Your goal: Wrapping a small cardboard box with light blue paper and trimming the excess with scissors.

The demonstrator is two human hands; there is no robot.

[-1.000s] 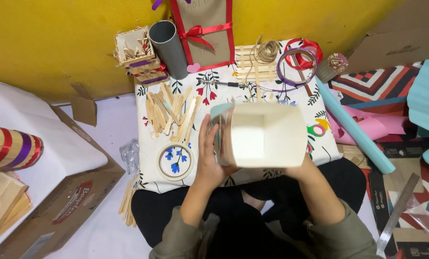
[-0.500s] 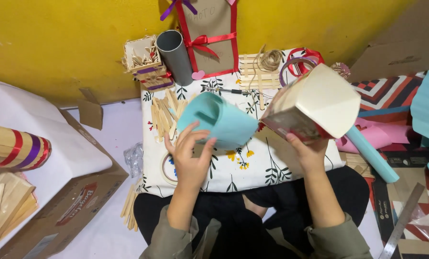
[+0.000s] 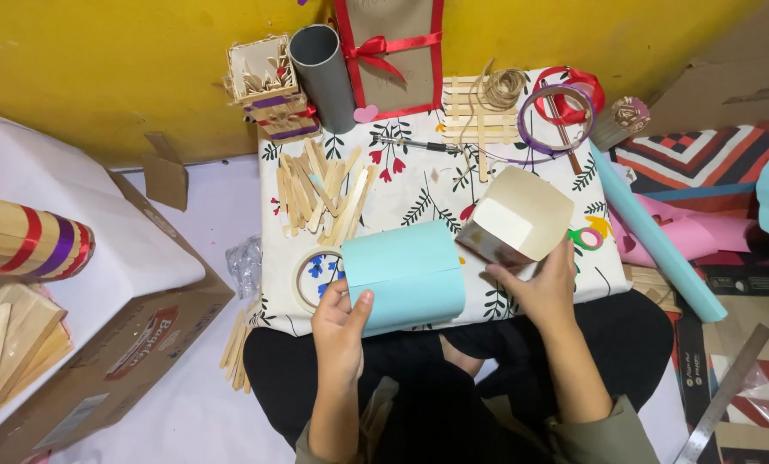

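Lowered now, left hand (image 3: 340, 320) grips blue paper (image 3: 404, 277); right hand (image 3: 537, 285) grips box (image 3: 518, 216).

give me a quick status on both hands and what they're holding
Left hand grips curved light blue paper sheet. Right hand holds open cream paper box. Tape roll beside the sheet, craft sticks beyond; nothing blocking.

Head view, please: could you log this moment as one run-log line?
left hand: holds light blue paper sheet | right hand: holds cream box | both above floral board | craft sticks, tape roll nearby
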